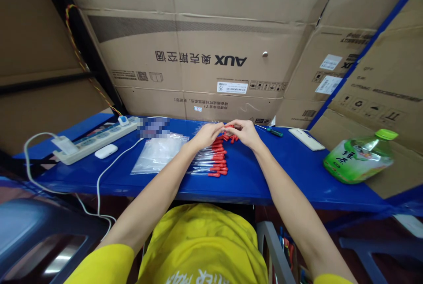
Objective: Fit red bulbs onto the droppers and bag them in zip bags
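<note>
I've got the left hand (pixel 208 134) and right hand (pixel 245 133) close together above the blue table (pixel 256 173), fingertips at red-tipped tubes (pixel 218 157), their exact grip too small for me to read! More tubes line up toward me, red ends right, with a clear bag (pixel 158 154) just left, then the power strip (pixel 99 139); over right, screwdriver (pixel 275 132), phone (pixel 306 139), bottle (pixel 358 158).

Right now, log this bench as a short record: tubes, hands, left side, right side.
Red-ended clear tubes: in a row on the blue table
Left hand: at the row's far end, grip unclear
Right hand: close to the left, at red ends, grip unclear
Left side: clear plastic bag, white power strip
Right side: green-handled tool, green-capped bottle
</note>
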The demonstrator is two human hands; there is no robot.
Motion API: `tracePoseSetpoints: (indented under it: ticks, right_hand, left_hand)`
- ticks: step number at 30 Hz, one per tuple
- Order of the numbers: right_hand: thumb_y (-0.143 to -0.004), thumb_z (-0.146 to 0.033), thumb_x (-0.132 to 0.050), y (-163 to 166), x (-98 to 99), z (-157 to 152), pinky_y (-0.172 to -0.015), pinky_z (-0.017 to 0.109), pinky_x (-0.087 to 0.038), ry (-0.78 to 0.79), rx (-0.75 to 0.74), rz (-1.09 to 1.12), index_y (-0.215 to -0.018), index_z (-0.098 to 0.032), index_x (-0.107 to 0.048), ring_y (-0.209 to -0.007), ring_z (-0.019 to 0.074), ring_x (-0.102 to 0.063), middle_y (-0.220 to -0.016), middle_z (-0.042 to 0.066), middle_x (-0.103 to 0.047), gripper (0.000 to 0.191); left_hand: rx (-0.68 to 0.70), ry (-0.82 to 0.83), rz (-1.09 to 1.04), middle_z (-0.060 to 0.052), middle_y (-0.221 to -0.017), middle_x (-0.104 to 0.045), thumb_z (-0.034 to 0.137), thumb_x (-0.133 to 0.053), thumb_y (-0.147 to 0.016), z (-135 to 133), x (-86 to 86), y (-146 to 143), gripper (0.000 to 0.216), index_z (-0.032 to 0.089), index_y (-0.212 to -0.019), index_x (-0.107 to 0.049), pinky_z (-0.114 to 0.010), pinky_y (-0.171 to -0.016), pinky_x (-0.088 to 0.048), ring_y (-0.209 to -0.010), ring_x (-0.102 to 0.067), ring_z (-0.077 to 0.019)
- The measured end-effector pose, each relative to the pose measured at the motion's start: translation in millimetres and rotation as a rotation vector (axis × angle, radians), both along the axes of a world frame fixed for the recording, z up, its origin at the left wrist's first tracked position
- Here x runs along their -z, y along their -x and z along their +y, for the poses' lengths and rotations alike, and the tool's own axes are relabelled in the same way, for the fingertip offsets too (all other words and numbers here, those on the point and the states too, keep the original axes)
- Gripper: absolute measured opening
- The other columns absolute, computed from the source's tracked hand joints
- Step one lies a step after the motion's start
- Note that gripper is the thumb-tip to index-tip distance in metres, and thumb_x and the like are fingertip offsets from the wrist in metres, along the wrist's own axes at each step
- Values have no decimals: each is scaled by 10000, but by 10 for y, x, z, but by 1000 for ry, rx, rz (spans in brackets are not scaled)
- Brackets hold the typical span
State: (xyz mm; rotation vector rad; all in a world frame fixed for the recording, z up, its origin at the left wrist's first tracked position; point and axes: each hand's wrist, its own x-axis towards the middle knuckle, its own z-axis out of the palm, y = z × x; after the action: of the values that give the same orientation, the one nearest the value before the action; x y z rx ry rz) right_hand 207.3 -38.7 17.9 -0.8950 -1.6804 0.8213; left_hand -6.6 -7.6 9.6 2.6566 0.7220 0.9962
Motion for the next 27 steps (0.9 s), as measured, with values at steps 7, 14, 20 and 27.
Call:
tracePoseSetpoints:
  ticks: [7,14,20,27]
  right_hand:
    - [-714,-578,-903,-16,31,50,-797,403,-676,-8,31,14,-1034,-200,-800,-778,250,-796,-881,66,-831,506]
    - [-785,-516,-859,-103,22,68,-782,379,-646,-48,86,-20,-1028,-196,-795,-735,223,-766,-833,50,-807,407]
    - [-742,-553,-881,-125,32,74,-807,404,-655,-26,82,16,-988,-195,-803,-780,249,-787,-867,73,-825,442]
    - [-691,-579,-924,-139,37,51,-802,429,-673,9,67,47,-954,-189,-821,-785,281,-809,-851,90,-833,481]
  left_hand:
    - [-72,16,-9,-66,-952,-751,420,-404,-1119,-17,-36,-8,374,191,-1018,-681,-284,-779,-444,-853,-672,-202]
    - [-99,23,-40,-84,-1078,-763,457,-427,-1113,44,-27,71,387,201,-1088,-717,-322,-901,-496,-1009,-691,-231]
    - [-25,34,-38,-104,-1084,-753,411,-380,-1126,80,-23,95,415,176,-1052,-715,-339,-945,-497,-1021,-685,-232]
    - [23,29,-58,-105,-1011,-731,420,-375,-1125,50,-54,92,422,169,-988,-686,-326,-910,-487,-943,-665,-217]
